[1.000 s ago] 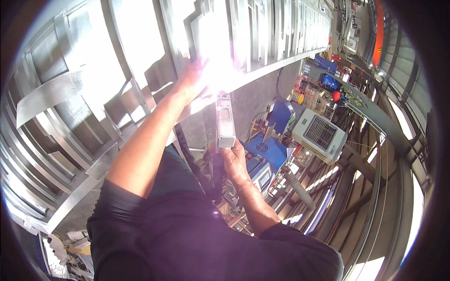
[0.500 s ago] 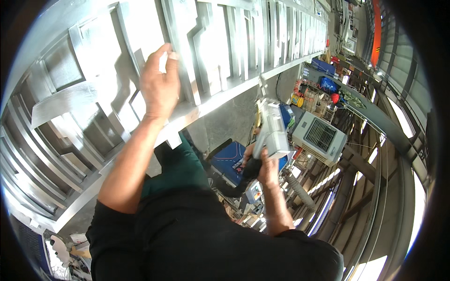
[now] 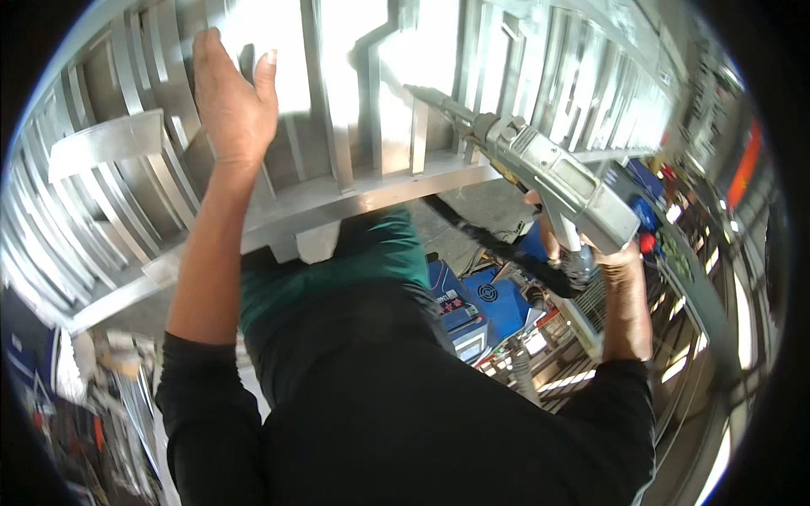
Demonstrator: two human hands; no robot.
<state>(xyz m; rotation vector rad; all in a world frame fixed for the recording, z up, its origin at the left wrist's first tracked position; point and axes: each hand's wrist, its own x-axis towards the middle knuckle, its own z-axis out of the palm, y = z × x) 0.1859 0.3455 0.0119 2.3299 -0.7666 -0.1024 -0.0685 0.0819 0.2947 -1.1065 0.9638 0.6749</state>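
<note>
My right hand grips the handle of a grey welding gun. The gun's narrow nozzle points up and left, over the slats of a shiny metal frame; whether its tip touches metal I cannot tell. From the handle a black sleeved cable runs back toward the frame's near rail. My left hand is open above the slats on the left, thumb apart from the fingers, holding nothing. Beside it, a loose bright metal plate lies across the slats.
Blue machines stand below the frame, to the right of my legs. A grey unit with a grille is partly hidden behind my right forearm. Bright glare washes out the frame's middle. Mixed scrap and tools are at the lower left.
The welding gun has swung up and to the right in my right hand, its nozzle now over the frame. My left hand has moved left and up, still open.
</note>
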